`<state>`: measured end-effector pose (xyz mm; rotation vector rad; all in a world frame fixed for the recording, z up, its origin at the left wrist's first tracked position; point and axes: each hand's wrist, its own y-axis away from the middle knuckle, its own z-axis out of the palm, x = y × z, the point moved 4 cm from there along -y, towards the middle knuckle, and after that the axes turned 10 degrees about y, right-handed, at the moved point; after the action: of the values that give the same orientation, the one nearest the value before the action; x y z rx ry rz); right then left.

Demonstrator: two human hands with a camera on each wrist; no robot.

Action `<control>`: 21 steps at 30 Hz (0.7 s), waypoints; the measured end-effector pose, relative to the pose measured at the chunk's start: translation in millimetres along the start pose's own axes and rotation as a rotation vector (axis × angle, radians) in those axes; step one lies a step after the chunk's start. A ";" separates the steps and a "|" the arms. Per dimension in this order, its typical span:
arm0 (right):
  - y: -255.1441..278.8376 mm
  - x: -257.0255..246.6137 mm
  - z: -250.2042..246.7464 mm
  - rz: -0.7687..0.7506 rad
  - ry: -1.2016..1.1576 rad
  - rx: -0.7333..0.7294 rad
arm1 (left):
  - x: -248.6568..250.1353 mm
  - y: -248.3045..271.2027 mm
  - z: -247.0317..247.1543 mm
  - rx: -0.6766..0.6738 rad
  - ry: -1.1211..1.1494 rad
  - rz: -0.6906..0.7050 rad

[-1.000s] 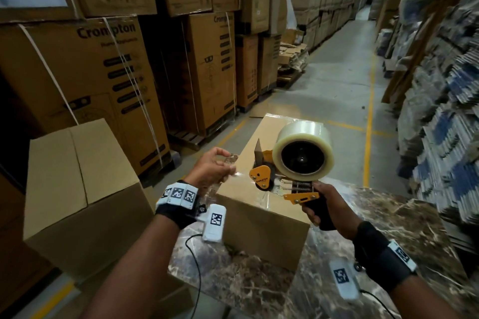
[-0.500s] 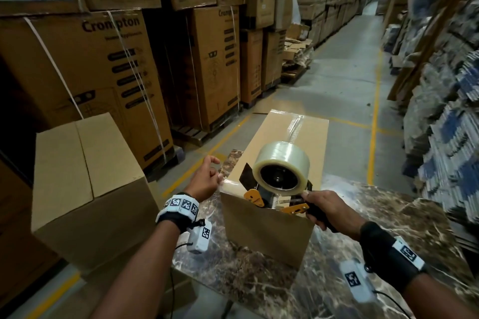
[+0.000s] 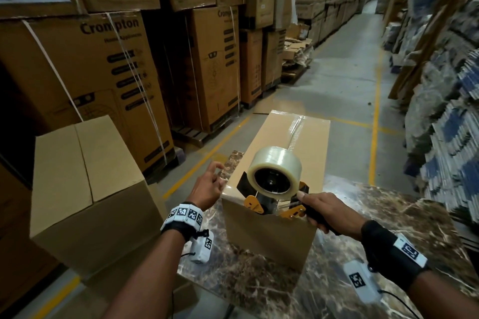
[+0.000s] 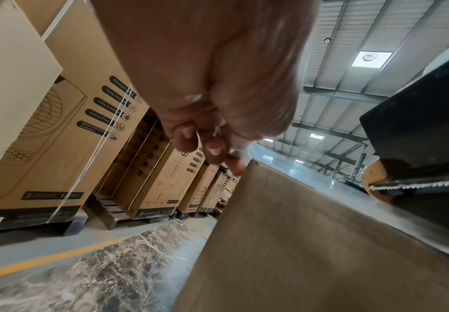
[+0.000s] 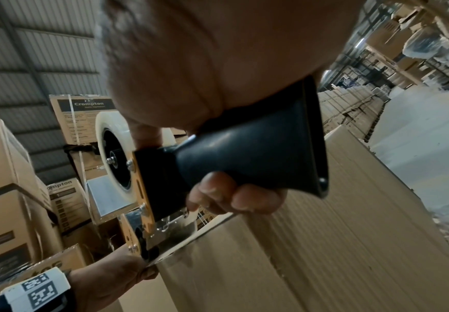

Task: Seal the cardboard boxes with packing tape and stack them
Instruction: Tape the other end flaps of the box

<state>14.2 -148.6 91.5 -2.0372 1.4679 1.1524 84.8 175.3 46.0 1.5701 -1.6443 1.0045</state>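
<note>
A plain cardboard box (image 3: 274, 142) stands on the marble table (image 3: 388, 215), with a strip of clear tape along its top seam. My right hand (image 3: 320, 211) grips the black handle (image 5: 258, 152) of an orange tape dispenser (image 3: 272, 197). Its clear tape roll (image 3: 274, 171) sits over the box's near top edge. My left hand (image 3: 207, 186) is at the box's near left corner, fingers loosely bent, fingertips (image 4: 218, 152) touching the edge of the box (image 4: 311, 242). In the right wrist view the dispenser's roller rests on the box (image 5: 338, 253) right beside the left hand (image 5: 111, 276).
A second plain box (image 3: 85, 176) stands low to the left of the table. Tall stacks of printed cartons (image 3: 103, 72) line the left wall. Bundled goods (image 3: 453, 111) fill the right side. A concrete aisle with yellow lines (image 3: 350, 72) runs ahead.
The dispenser came down from above the box to its near top edge. My left hand dropped from holding a tape end in the air to the box's near left corner.
</note>
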 end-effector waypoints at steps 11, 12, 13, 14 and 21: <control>-11.9 8.9 -3.1 0.062 0.085 -0.117 | -29.2 3.7 19.2 0.082 0.164 0.044; -12.8 9.4 -3.4 0.064 0.093 -0.128 | -30.9 4.8 20.2 0.089 0.176 0.036; -13.0 9.6 -3.7 0.064 0.099 -0.137 | -30.7 6.5 20.3 0.098 0.182 0.027; -13.1 10.2 -3.6 0.063 0.105 -0.143 | -31.8 6.9 20.1 0.111 0.186 0.016; -5.3 -0.8 -2.0 0.069 0.119 -0.134 | -34.8 4.6 7.1 0.272 0.167 -0.058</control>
<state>19.7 -147.5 92.4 -2.1956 1.5667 1.2046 83.3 186.6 12.0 1.6463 -1.3861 1.3345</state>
